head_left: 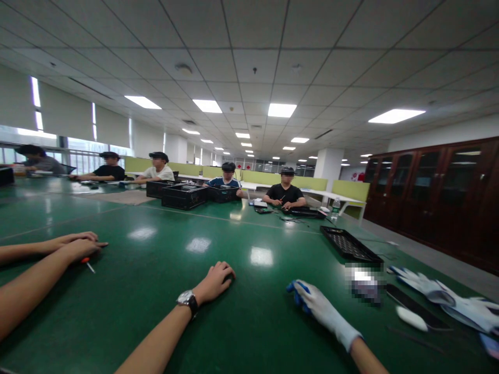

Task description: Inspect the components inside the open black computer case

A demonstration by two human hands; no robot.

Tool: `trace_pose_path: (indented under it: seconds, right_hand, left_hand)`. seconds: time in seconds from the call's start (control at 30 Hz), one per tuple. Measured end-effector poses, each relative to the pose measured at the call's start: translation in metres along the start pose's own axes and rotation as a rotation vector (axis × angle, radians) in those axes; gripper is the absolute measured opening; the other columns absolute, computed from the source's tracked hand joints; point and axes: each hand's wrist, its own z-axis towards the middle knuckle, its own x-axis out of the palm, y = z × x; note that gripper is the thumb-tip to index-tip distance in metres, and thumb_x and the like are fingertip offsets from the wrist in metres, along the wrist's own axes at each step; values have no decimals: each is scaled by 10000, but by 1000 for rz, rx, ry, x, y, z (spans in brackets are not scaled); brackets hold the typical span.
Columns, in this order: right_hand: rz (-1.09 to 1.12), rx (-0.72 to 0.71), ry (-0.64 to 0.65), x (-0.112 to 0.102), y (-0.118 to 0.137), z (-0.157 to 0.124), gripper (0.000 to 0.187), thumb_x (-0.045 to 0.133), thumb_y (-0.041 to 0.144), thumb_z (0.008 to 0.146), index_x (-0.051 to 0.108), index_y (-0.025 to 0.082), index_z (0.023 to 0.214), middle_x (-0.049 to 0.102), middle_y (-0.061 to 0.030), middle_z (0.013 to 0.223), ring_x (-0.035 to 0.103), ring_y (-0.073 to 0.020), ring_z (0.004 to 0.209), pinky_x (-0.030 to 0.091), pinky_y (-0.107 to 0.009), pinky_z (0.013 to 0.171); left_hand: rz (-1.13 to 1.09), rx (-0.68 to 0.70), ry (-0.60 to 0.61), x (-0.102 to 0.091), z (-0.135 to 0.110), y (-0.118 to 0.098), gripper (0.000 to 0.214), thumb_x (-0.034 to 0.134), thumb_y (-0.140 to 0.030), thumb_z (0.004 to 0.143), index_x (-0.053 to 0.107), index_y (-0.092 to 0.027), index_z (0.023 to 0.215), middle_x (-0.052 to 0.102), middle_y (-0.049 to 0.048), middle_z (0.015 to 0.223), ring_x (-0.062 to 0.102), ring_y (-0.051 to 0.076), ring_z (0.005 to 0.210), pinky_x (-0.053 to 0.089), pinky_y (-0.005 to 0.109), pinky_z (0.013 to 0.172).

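My left hand (213, 281), with a watch (187, 301) on its wrist, lies palm down on the green table (257, 327), loosely open with the fingers a little bent. My right hand (312, 300) wears a white and blue glove, its fingers curled; I cannot tell whether anything is inside them. Nearest to it, on its right, are a white rounded object (411, 318) and a dark flat strip (415, 307), with white gloves (424, 286) beyond them. A black tray (349, 245) sits farther up the table. Well to my left, a red-handled screwdriver (86, 261) shows just beside a neighbour's hands (76, 248) (not mine). Across from me, a person in black (286, 195) handles a dark object.
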Motion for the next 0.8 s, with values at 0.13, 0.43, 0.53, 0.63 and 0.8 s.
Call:
trace_pose_path:
  seconds: [0.13, 0.43, 0.53, 0.63, 0.8]
  right_hand:
    - [35, 40, -3, 4, -4, 1, 796, 386, 840, 823, 708, 210, 1187, 668, -139, 1240, 639, -312, 1112, 520, -402, 976]
    - [-257, -123, 32, 1, -27, 5, 544, 488, 377, 856, 654, 162, 1327, 586, -165, 1419, 509, -361, 1337, 348, -520, 1158]
    - [-293, -139, 5, 0, -26, 5, 518, 504, 264, 812, 679, 198, 1295, 611, -125, 1402, 516, -350, 1332, 354, -507, 1159]
    - [-240, -140, -35, 1, -22, 4, 448, 543, 259, 804, 713, 249, 1218, 659, -85, 1343, 547, -323, 1294, 384, -465, 1144]
    - [-339, -170, -66, 7, -17, 3, 401, 514, 190, 837, 711, 235, 1183, 682, -99, 1299, 611, -288, 1213, 444, -425, 1091]
  left_hand:
    - [10, -2, 5, 0, 0, -1, 210, 500, -208, 931, 628, -263, 1089, 579, 57, 1183, 508, 256, 1122, 409, 456, 965]
    - [54, 32, 10, -6, -2, -12, 235, 494, -174, 930, 628, -263, 1101, 581, 58, 1189, 517, 242, 1122, 416, 430, 964]
    - [85, 54, 11, -8, -2, -23, 202, 496, -185, 940, 637, -267, 1058, 612, 45, 1140, 543, 235, 1094, 424, 412, 945]
    - [125, 55, -16, -8, -2, -37, 170, 474, -199, 963, 632, -246, 1007, 649, 40, 1036, 579, 230, 1011, 430, 402, 912]
    - [202, 45, -126, -19, 2, -50, 157, 456, -231, 998, 607, -220, 1040, 659, 47, 976, 601, 206, 917, 463, 343, 840]
